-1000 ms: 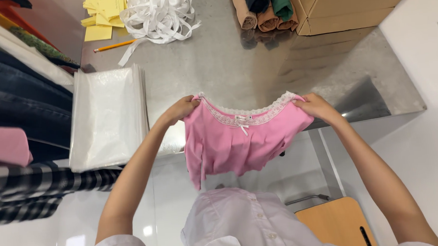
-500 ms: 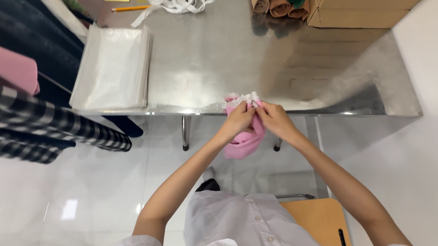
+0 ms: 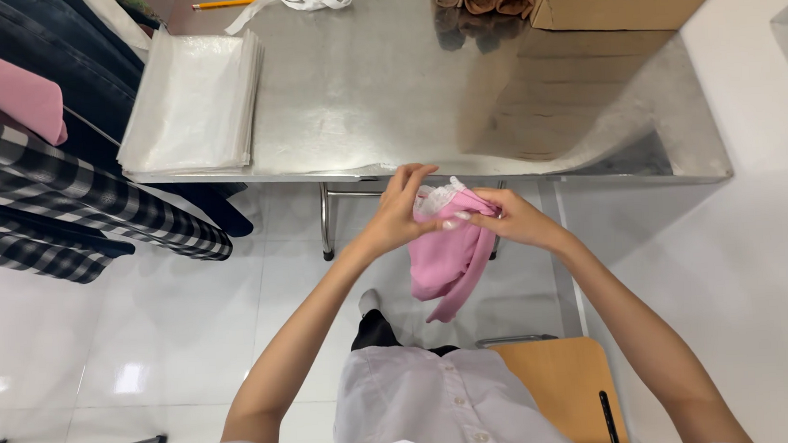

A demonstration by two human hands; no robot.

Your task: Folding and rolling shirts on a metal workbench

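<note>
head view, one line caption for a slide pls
Both hands, left hand and right hand, bunch a pink garment before a steel table.

Both hands [image 3: 400, 214] [image 3: 511, 218] around bunched pink garment [image 3: 449, 254] near steel table [image 3: 380, 98]

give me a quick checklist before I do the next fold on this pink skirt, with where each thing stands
1. Both hands on the pink skirt: ok, left hand and right hand pinch its lace top.
2. Hem off the floor: ok, it hangs in the air.
3. Bare steel table ahead: ok.
4. Stack of clear bags within reach: cannot tell.
5. Fold edges aligned: cannot tell, fabric is bunched.
</note>
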